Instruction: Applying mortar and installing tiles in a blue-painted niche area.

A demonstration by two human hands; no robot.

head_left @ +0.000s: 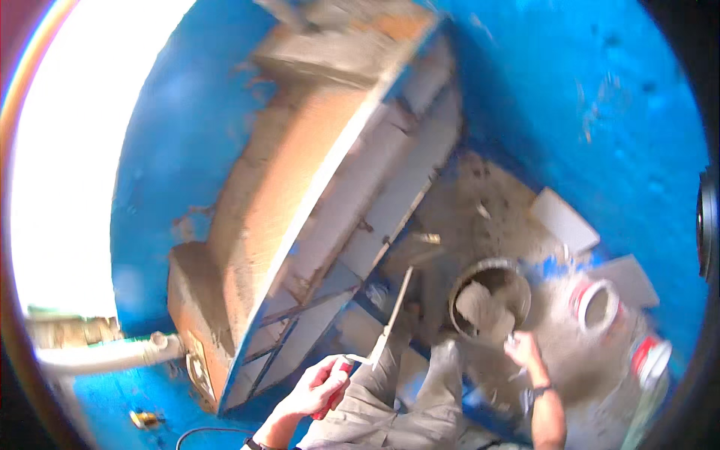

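My left hand (pixel 319 388) is closed round the red handle of a plastering trowel (pixel 391 319). Its long blade appears almost edge-on, pointing up and away from me, with pale residue along it. My right hand (pixel 526 351) is closed at the near right rim of a round bucket (pixel 453 294). It seems to grip a small handle, but the fingers and blur hide most of that tool. A lump of grey, mortar-like paste (pixel 480 306) shows inside the bucket, just beyond the hand. Whether it lies on a blade cannot be made out.
A long plastered structure (pixel 281 191) with pale panels on its side runs along my left. Two red-and-white tubs (pixel 598 307) (pixel 651 361) stand at the right, near loose flat tiles (pixel 564 220). Blue walls (pixel 592 97) surround the area. A white pipe (pixel 112 354) sticks out at the left.
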